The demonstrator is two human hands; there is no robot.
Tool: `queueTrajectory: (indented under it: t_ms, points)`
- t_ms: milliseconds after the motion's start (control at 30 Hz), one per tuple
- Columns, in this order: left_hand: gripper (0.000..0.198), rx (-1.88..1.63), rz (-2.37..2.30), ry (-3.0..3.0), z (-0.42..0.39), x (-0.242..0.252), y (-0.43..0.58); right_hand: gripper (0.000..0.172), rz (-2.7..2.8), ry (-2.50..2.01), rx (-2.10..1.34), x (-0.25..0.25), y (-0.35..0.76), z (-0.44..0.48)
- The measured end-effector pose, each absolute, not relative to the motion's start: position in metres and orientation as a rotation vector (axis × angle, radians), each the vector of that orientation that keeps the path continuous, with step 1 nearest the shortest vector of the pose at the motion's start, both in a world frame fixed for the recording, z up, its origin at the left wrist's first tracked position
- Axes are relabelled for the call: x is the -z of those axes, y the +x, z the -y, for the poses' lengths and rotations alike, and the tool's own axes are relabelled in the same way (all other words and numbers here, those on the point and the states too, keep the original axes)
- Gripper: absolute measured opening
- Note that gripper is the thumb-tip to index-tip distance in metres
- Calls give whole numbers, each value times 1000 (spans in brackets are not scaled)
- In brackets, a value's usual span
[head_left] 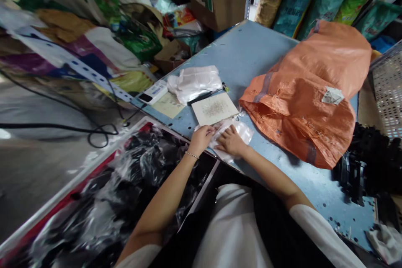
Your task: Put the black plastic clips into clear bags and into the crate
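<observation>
Both my hands rest on a clear plastic bag (241, 130) lying flat at the near edge of the blue table (248, 54). My left hand (201, 137) has its fingers curled on the bag's left end. My right hand (230, 141) lies flat on the bag with fingers stretched out. Just beyond the bag sits a white square board (215, 109) sprinkled with tiny pieces. A black pen-like stick (204, 96) lies behind the board.
A big orange woven sack (309, 92) covers the table's right half. A crumpled white plastic bag (194, 81), a paper (169, 104) and a small white device (153, 92) lie at the far left. A bin of black parts in plastic (125, 184) stands left of me. Black parts (367, 163) are piled at right.
</observation>
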State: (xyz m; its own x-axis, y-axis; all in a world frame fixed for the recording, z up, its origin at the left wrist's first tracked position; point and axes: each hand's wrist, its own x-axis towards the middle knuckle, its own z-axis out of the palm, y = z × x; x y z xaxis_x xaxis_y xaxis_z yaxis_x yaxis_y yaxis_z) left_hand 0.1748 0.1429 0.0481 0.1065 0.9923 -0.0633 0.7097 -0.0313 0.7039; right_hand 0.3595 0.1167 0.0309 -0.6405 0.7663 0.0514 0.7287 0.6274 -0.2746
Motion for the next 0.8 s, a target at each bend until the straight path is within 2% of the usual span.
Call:
queueTrajectory:
  t_ms: [167,233,300,400,467,567,667,800]
  points:
    - [23,-462,-1898,2175,-139,-59,158,51,2531,-1206,-291,-62,411,-91]
    - [25,-458,-1890,2282,-142,-61,154,45,2408,-1308,-142,-94,461,-84]
    - [29,-550,-1853,2328,-151,-64,159,43,2159,-1603,116,-132,525,-84]
    - [39,-715,-1644,2372,-176,-78,192,63,1579,-2103,339,-174,624,-97]
    - [44,-784,-1418,2402,-194,-91,232,54,1370,-2194,60,-181,672,-111]
    - [64,-778,-1076,2573,-215,-107,312,25,1276,-2140,-335,-171,707,-129]
    - [98,-633,-921,2784,-232,-109,392,22,1259,-2038,-394,-165,718,-133]
    - [114,-461,-1116,2740,-285,-109,467,21,1254,-1914,-428,-180,733,-115]
